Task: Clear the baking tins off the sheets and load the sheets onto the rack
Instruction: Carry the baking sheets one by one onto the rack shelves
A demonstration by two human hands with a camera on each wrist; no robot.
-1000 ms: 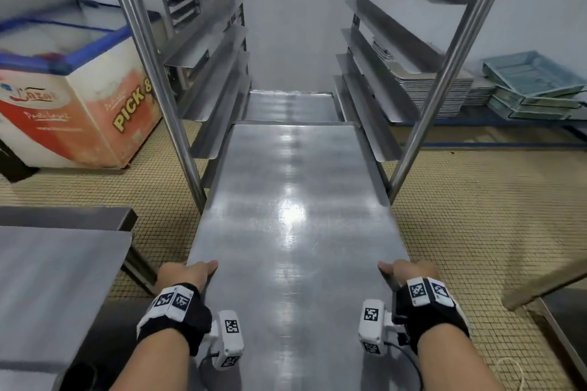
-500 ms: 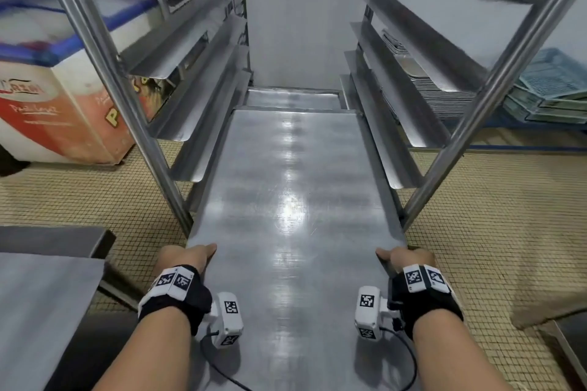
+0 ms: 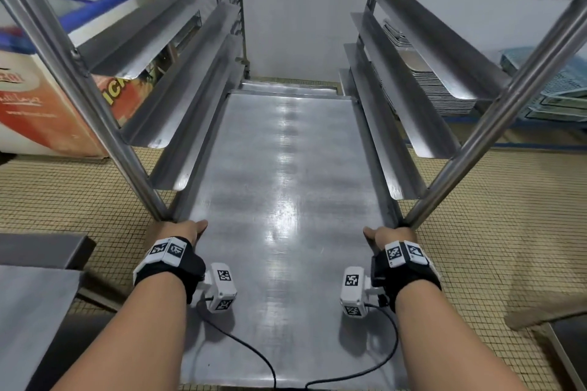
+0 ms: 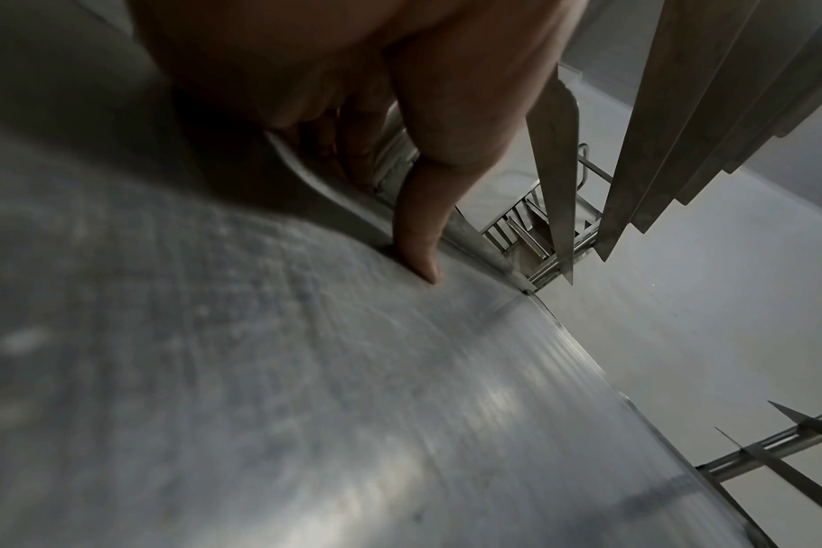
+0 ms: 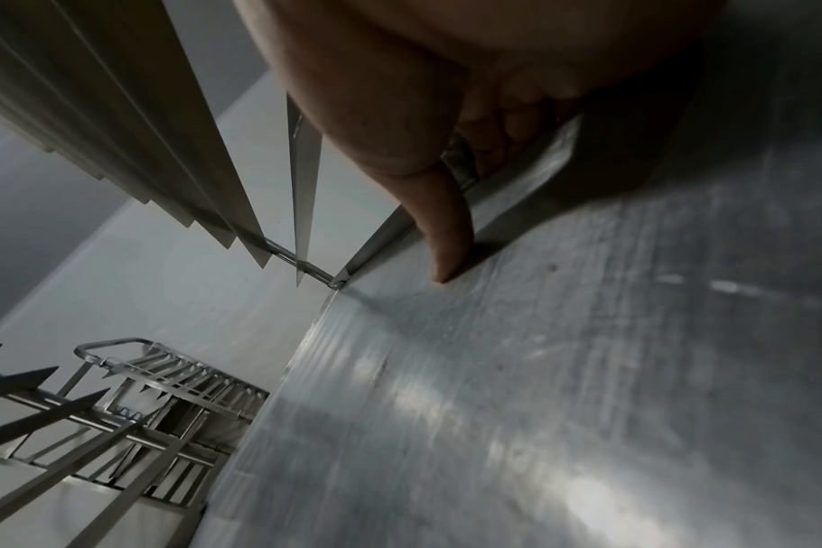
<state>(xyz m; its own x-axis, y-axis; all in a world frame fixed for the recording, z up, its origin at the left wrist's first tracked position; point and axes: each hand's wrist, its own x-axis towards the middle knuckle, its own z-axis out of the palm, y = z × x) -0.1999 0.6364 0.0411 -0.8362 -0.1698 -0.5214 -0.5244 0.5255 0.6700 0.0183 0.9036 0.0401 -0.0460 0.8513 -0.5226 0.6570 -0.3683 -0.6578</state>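
Observation:
A long bare metal baking sheet (image 3: 286, 200) lies partly inside the steel rack (image 3: 197, 105), its far end between the lower side rails. My left hand (image 3: 181, 232) grips the sheet's left rim, thumb (image 4: 418, 237) on top and fingers curled underneath. My right hand (image 3: 390, 235) grips the right rim the same way, thumb (image 5: 446, 237) pressed on the sheet (image 5: 564, 370). Another sheet (image 3: 286, 86) sits deeper in the rack, just past the far edge. No baking tins are in view.
The rack's front posts (image 3: 476, 143) stand just ahead of both hands. A chest freezer (image 3: 47, 89) is left of the rack; stacked trays (image 3: 444, 86) and blue crates (image 3: 559, 86) are at the right. A steel table (image 3: 31, 311) is at my lower left.
The sheet has slid further into the rack with both hands on its rims; the hands now sit almost level with the front posts.

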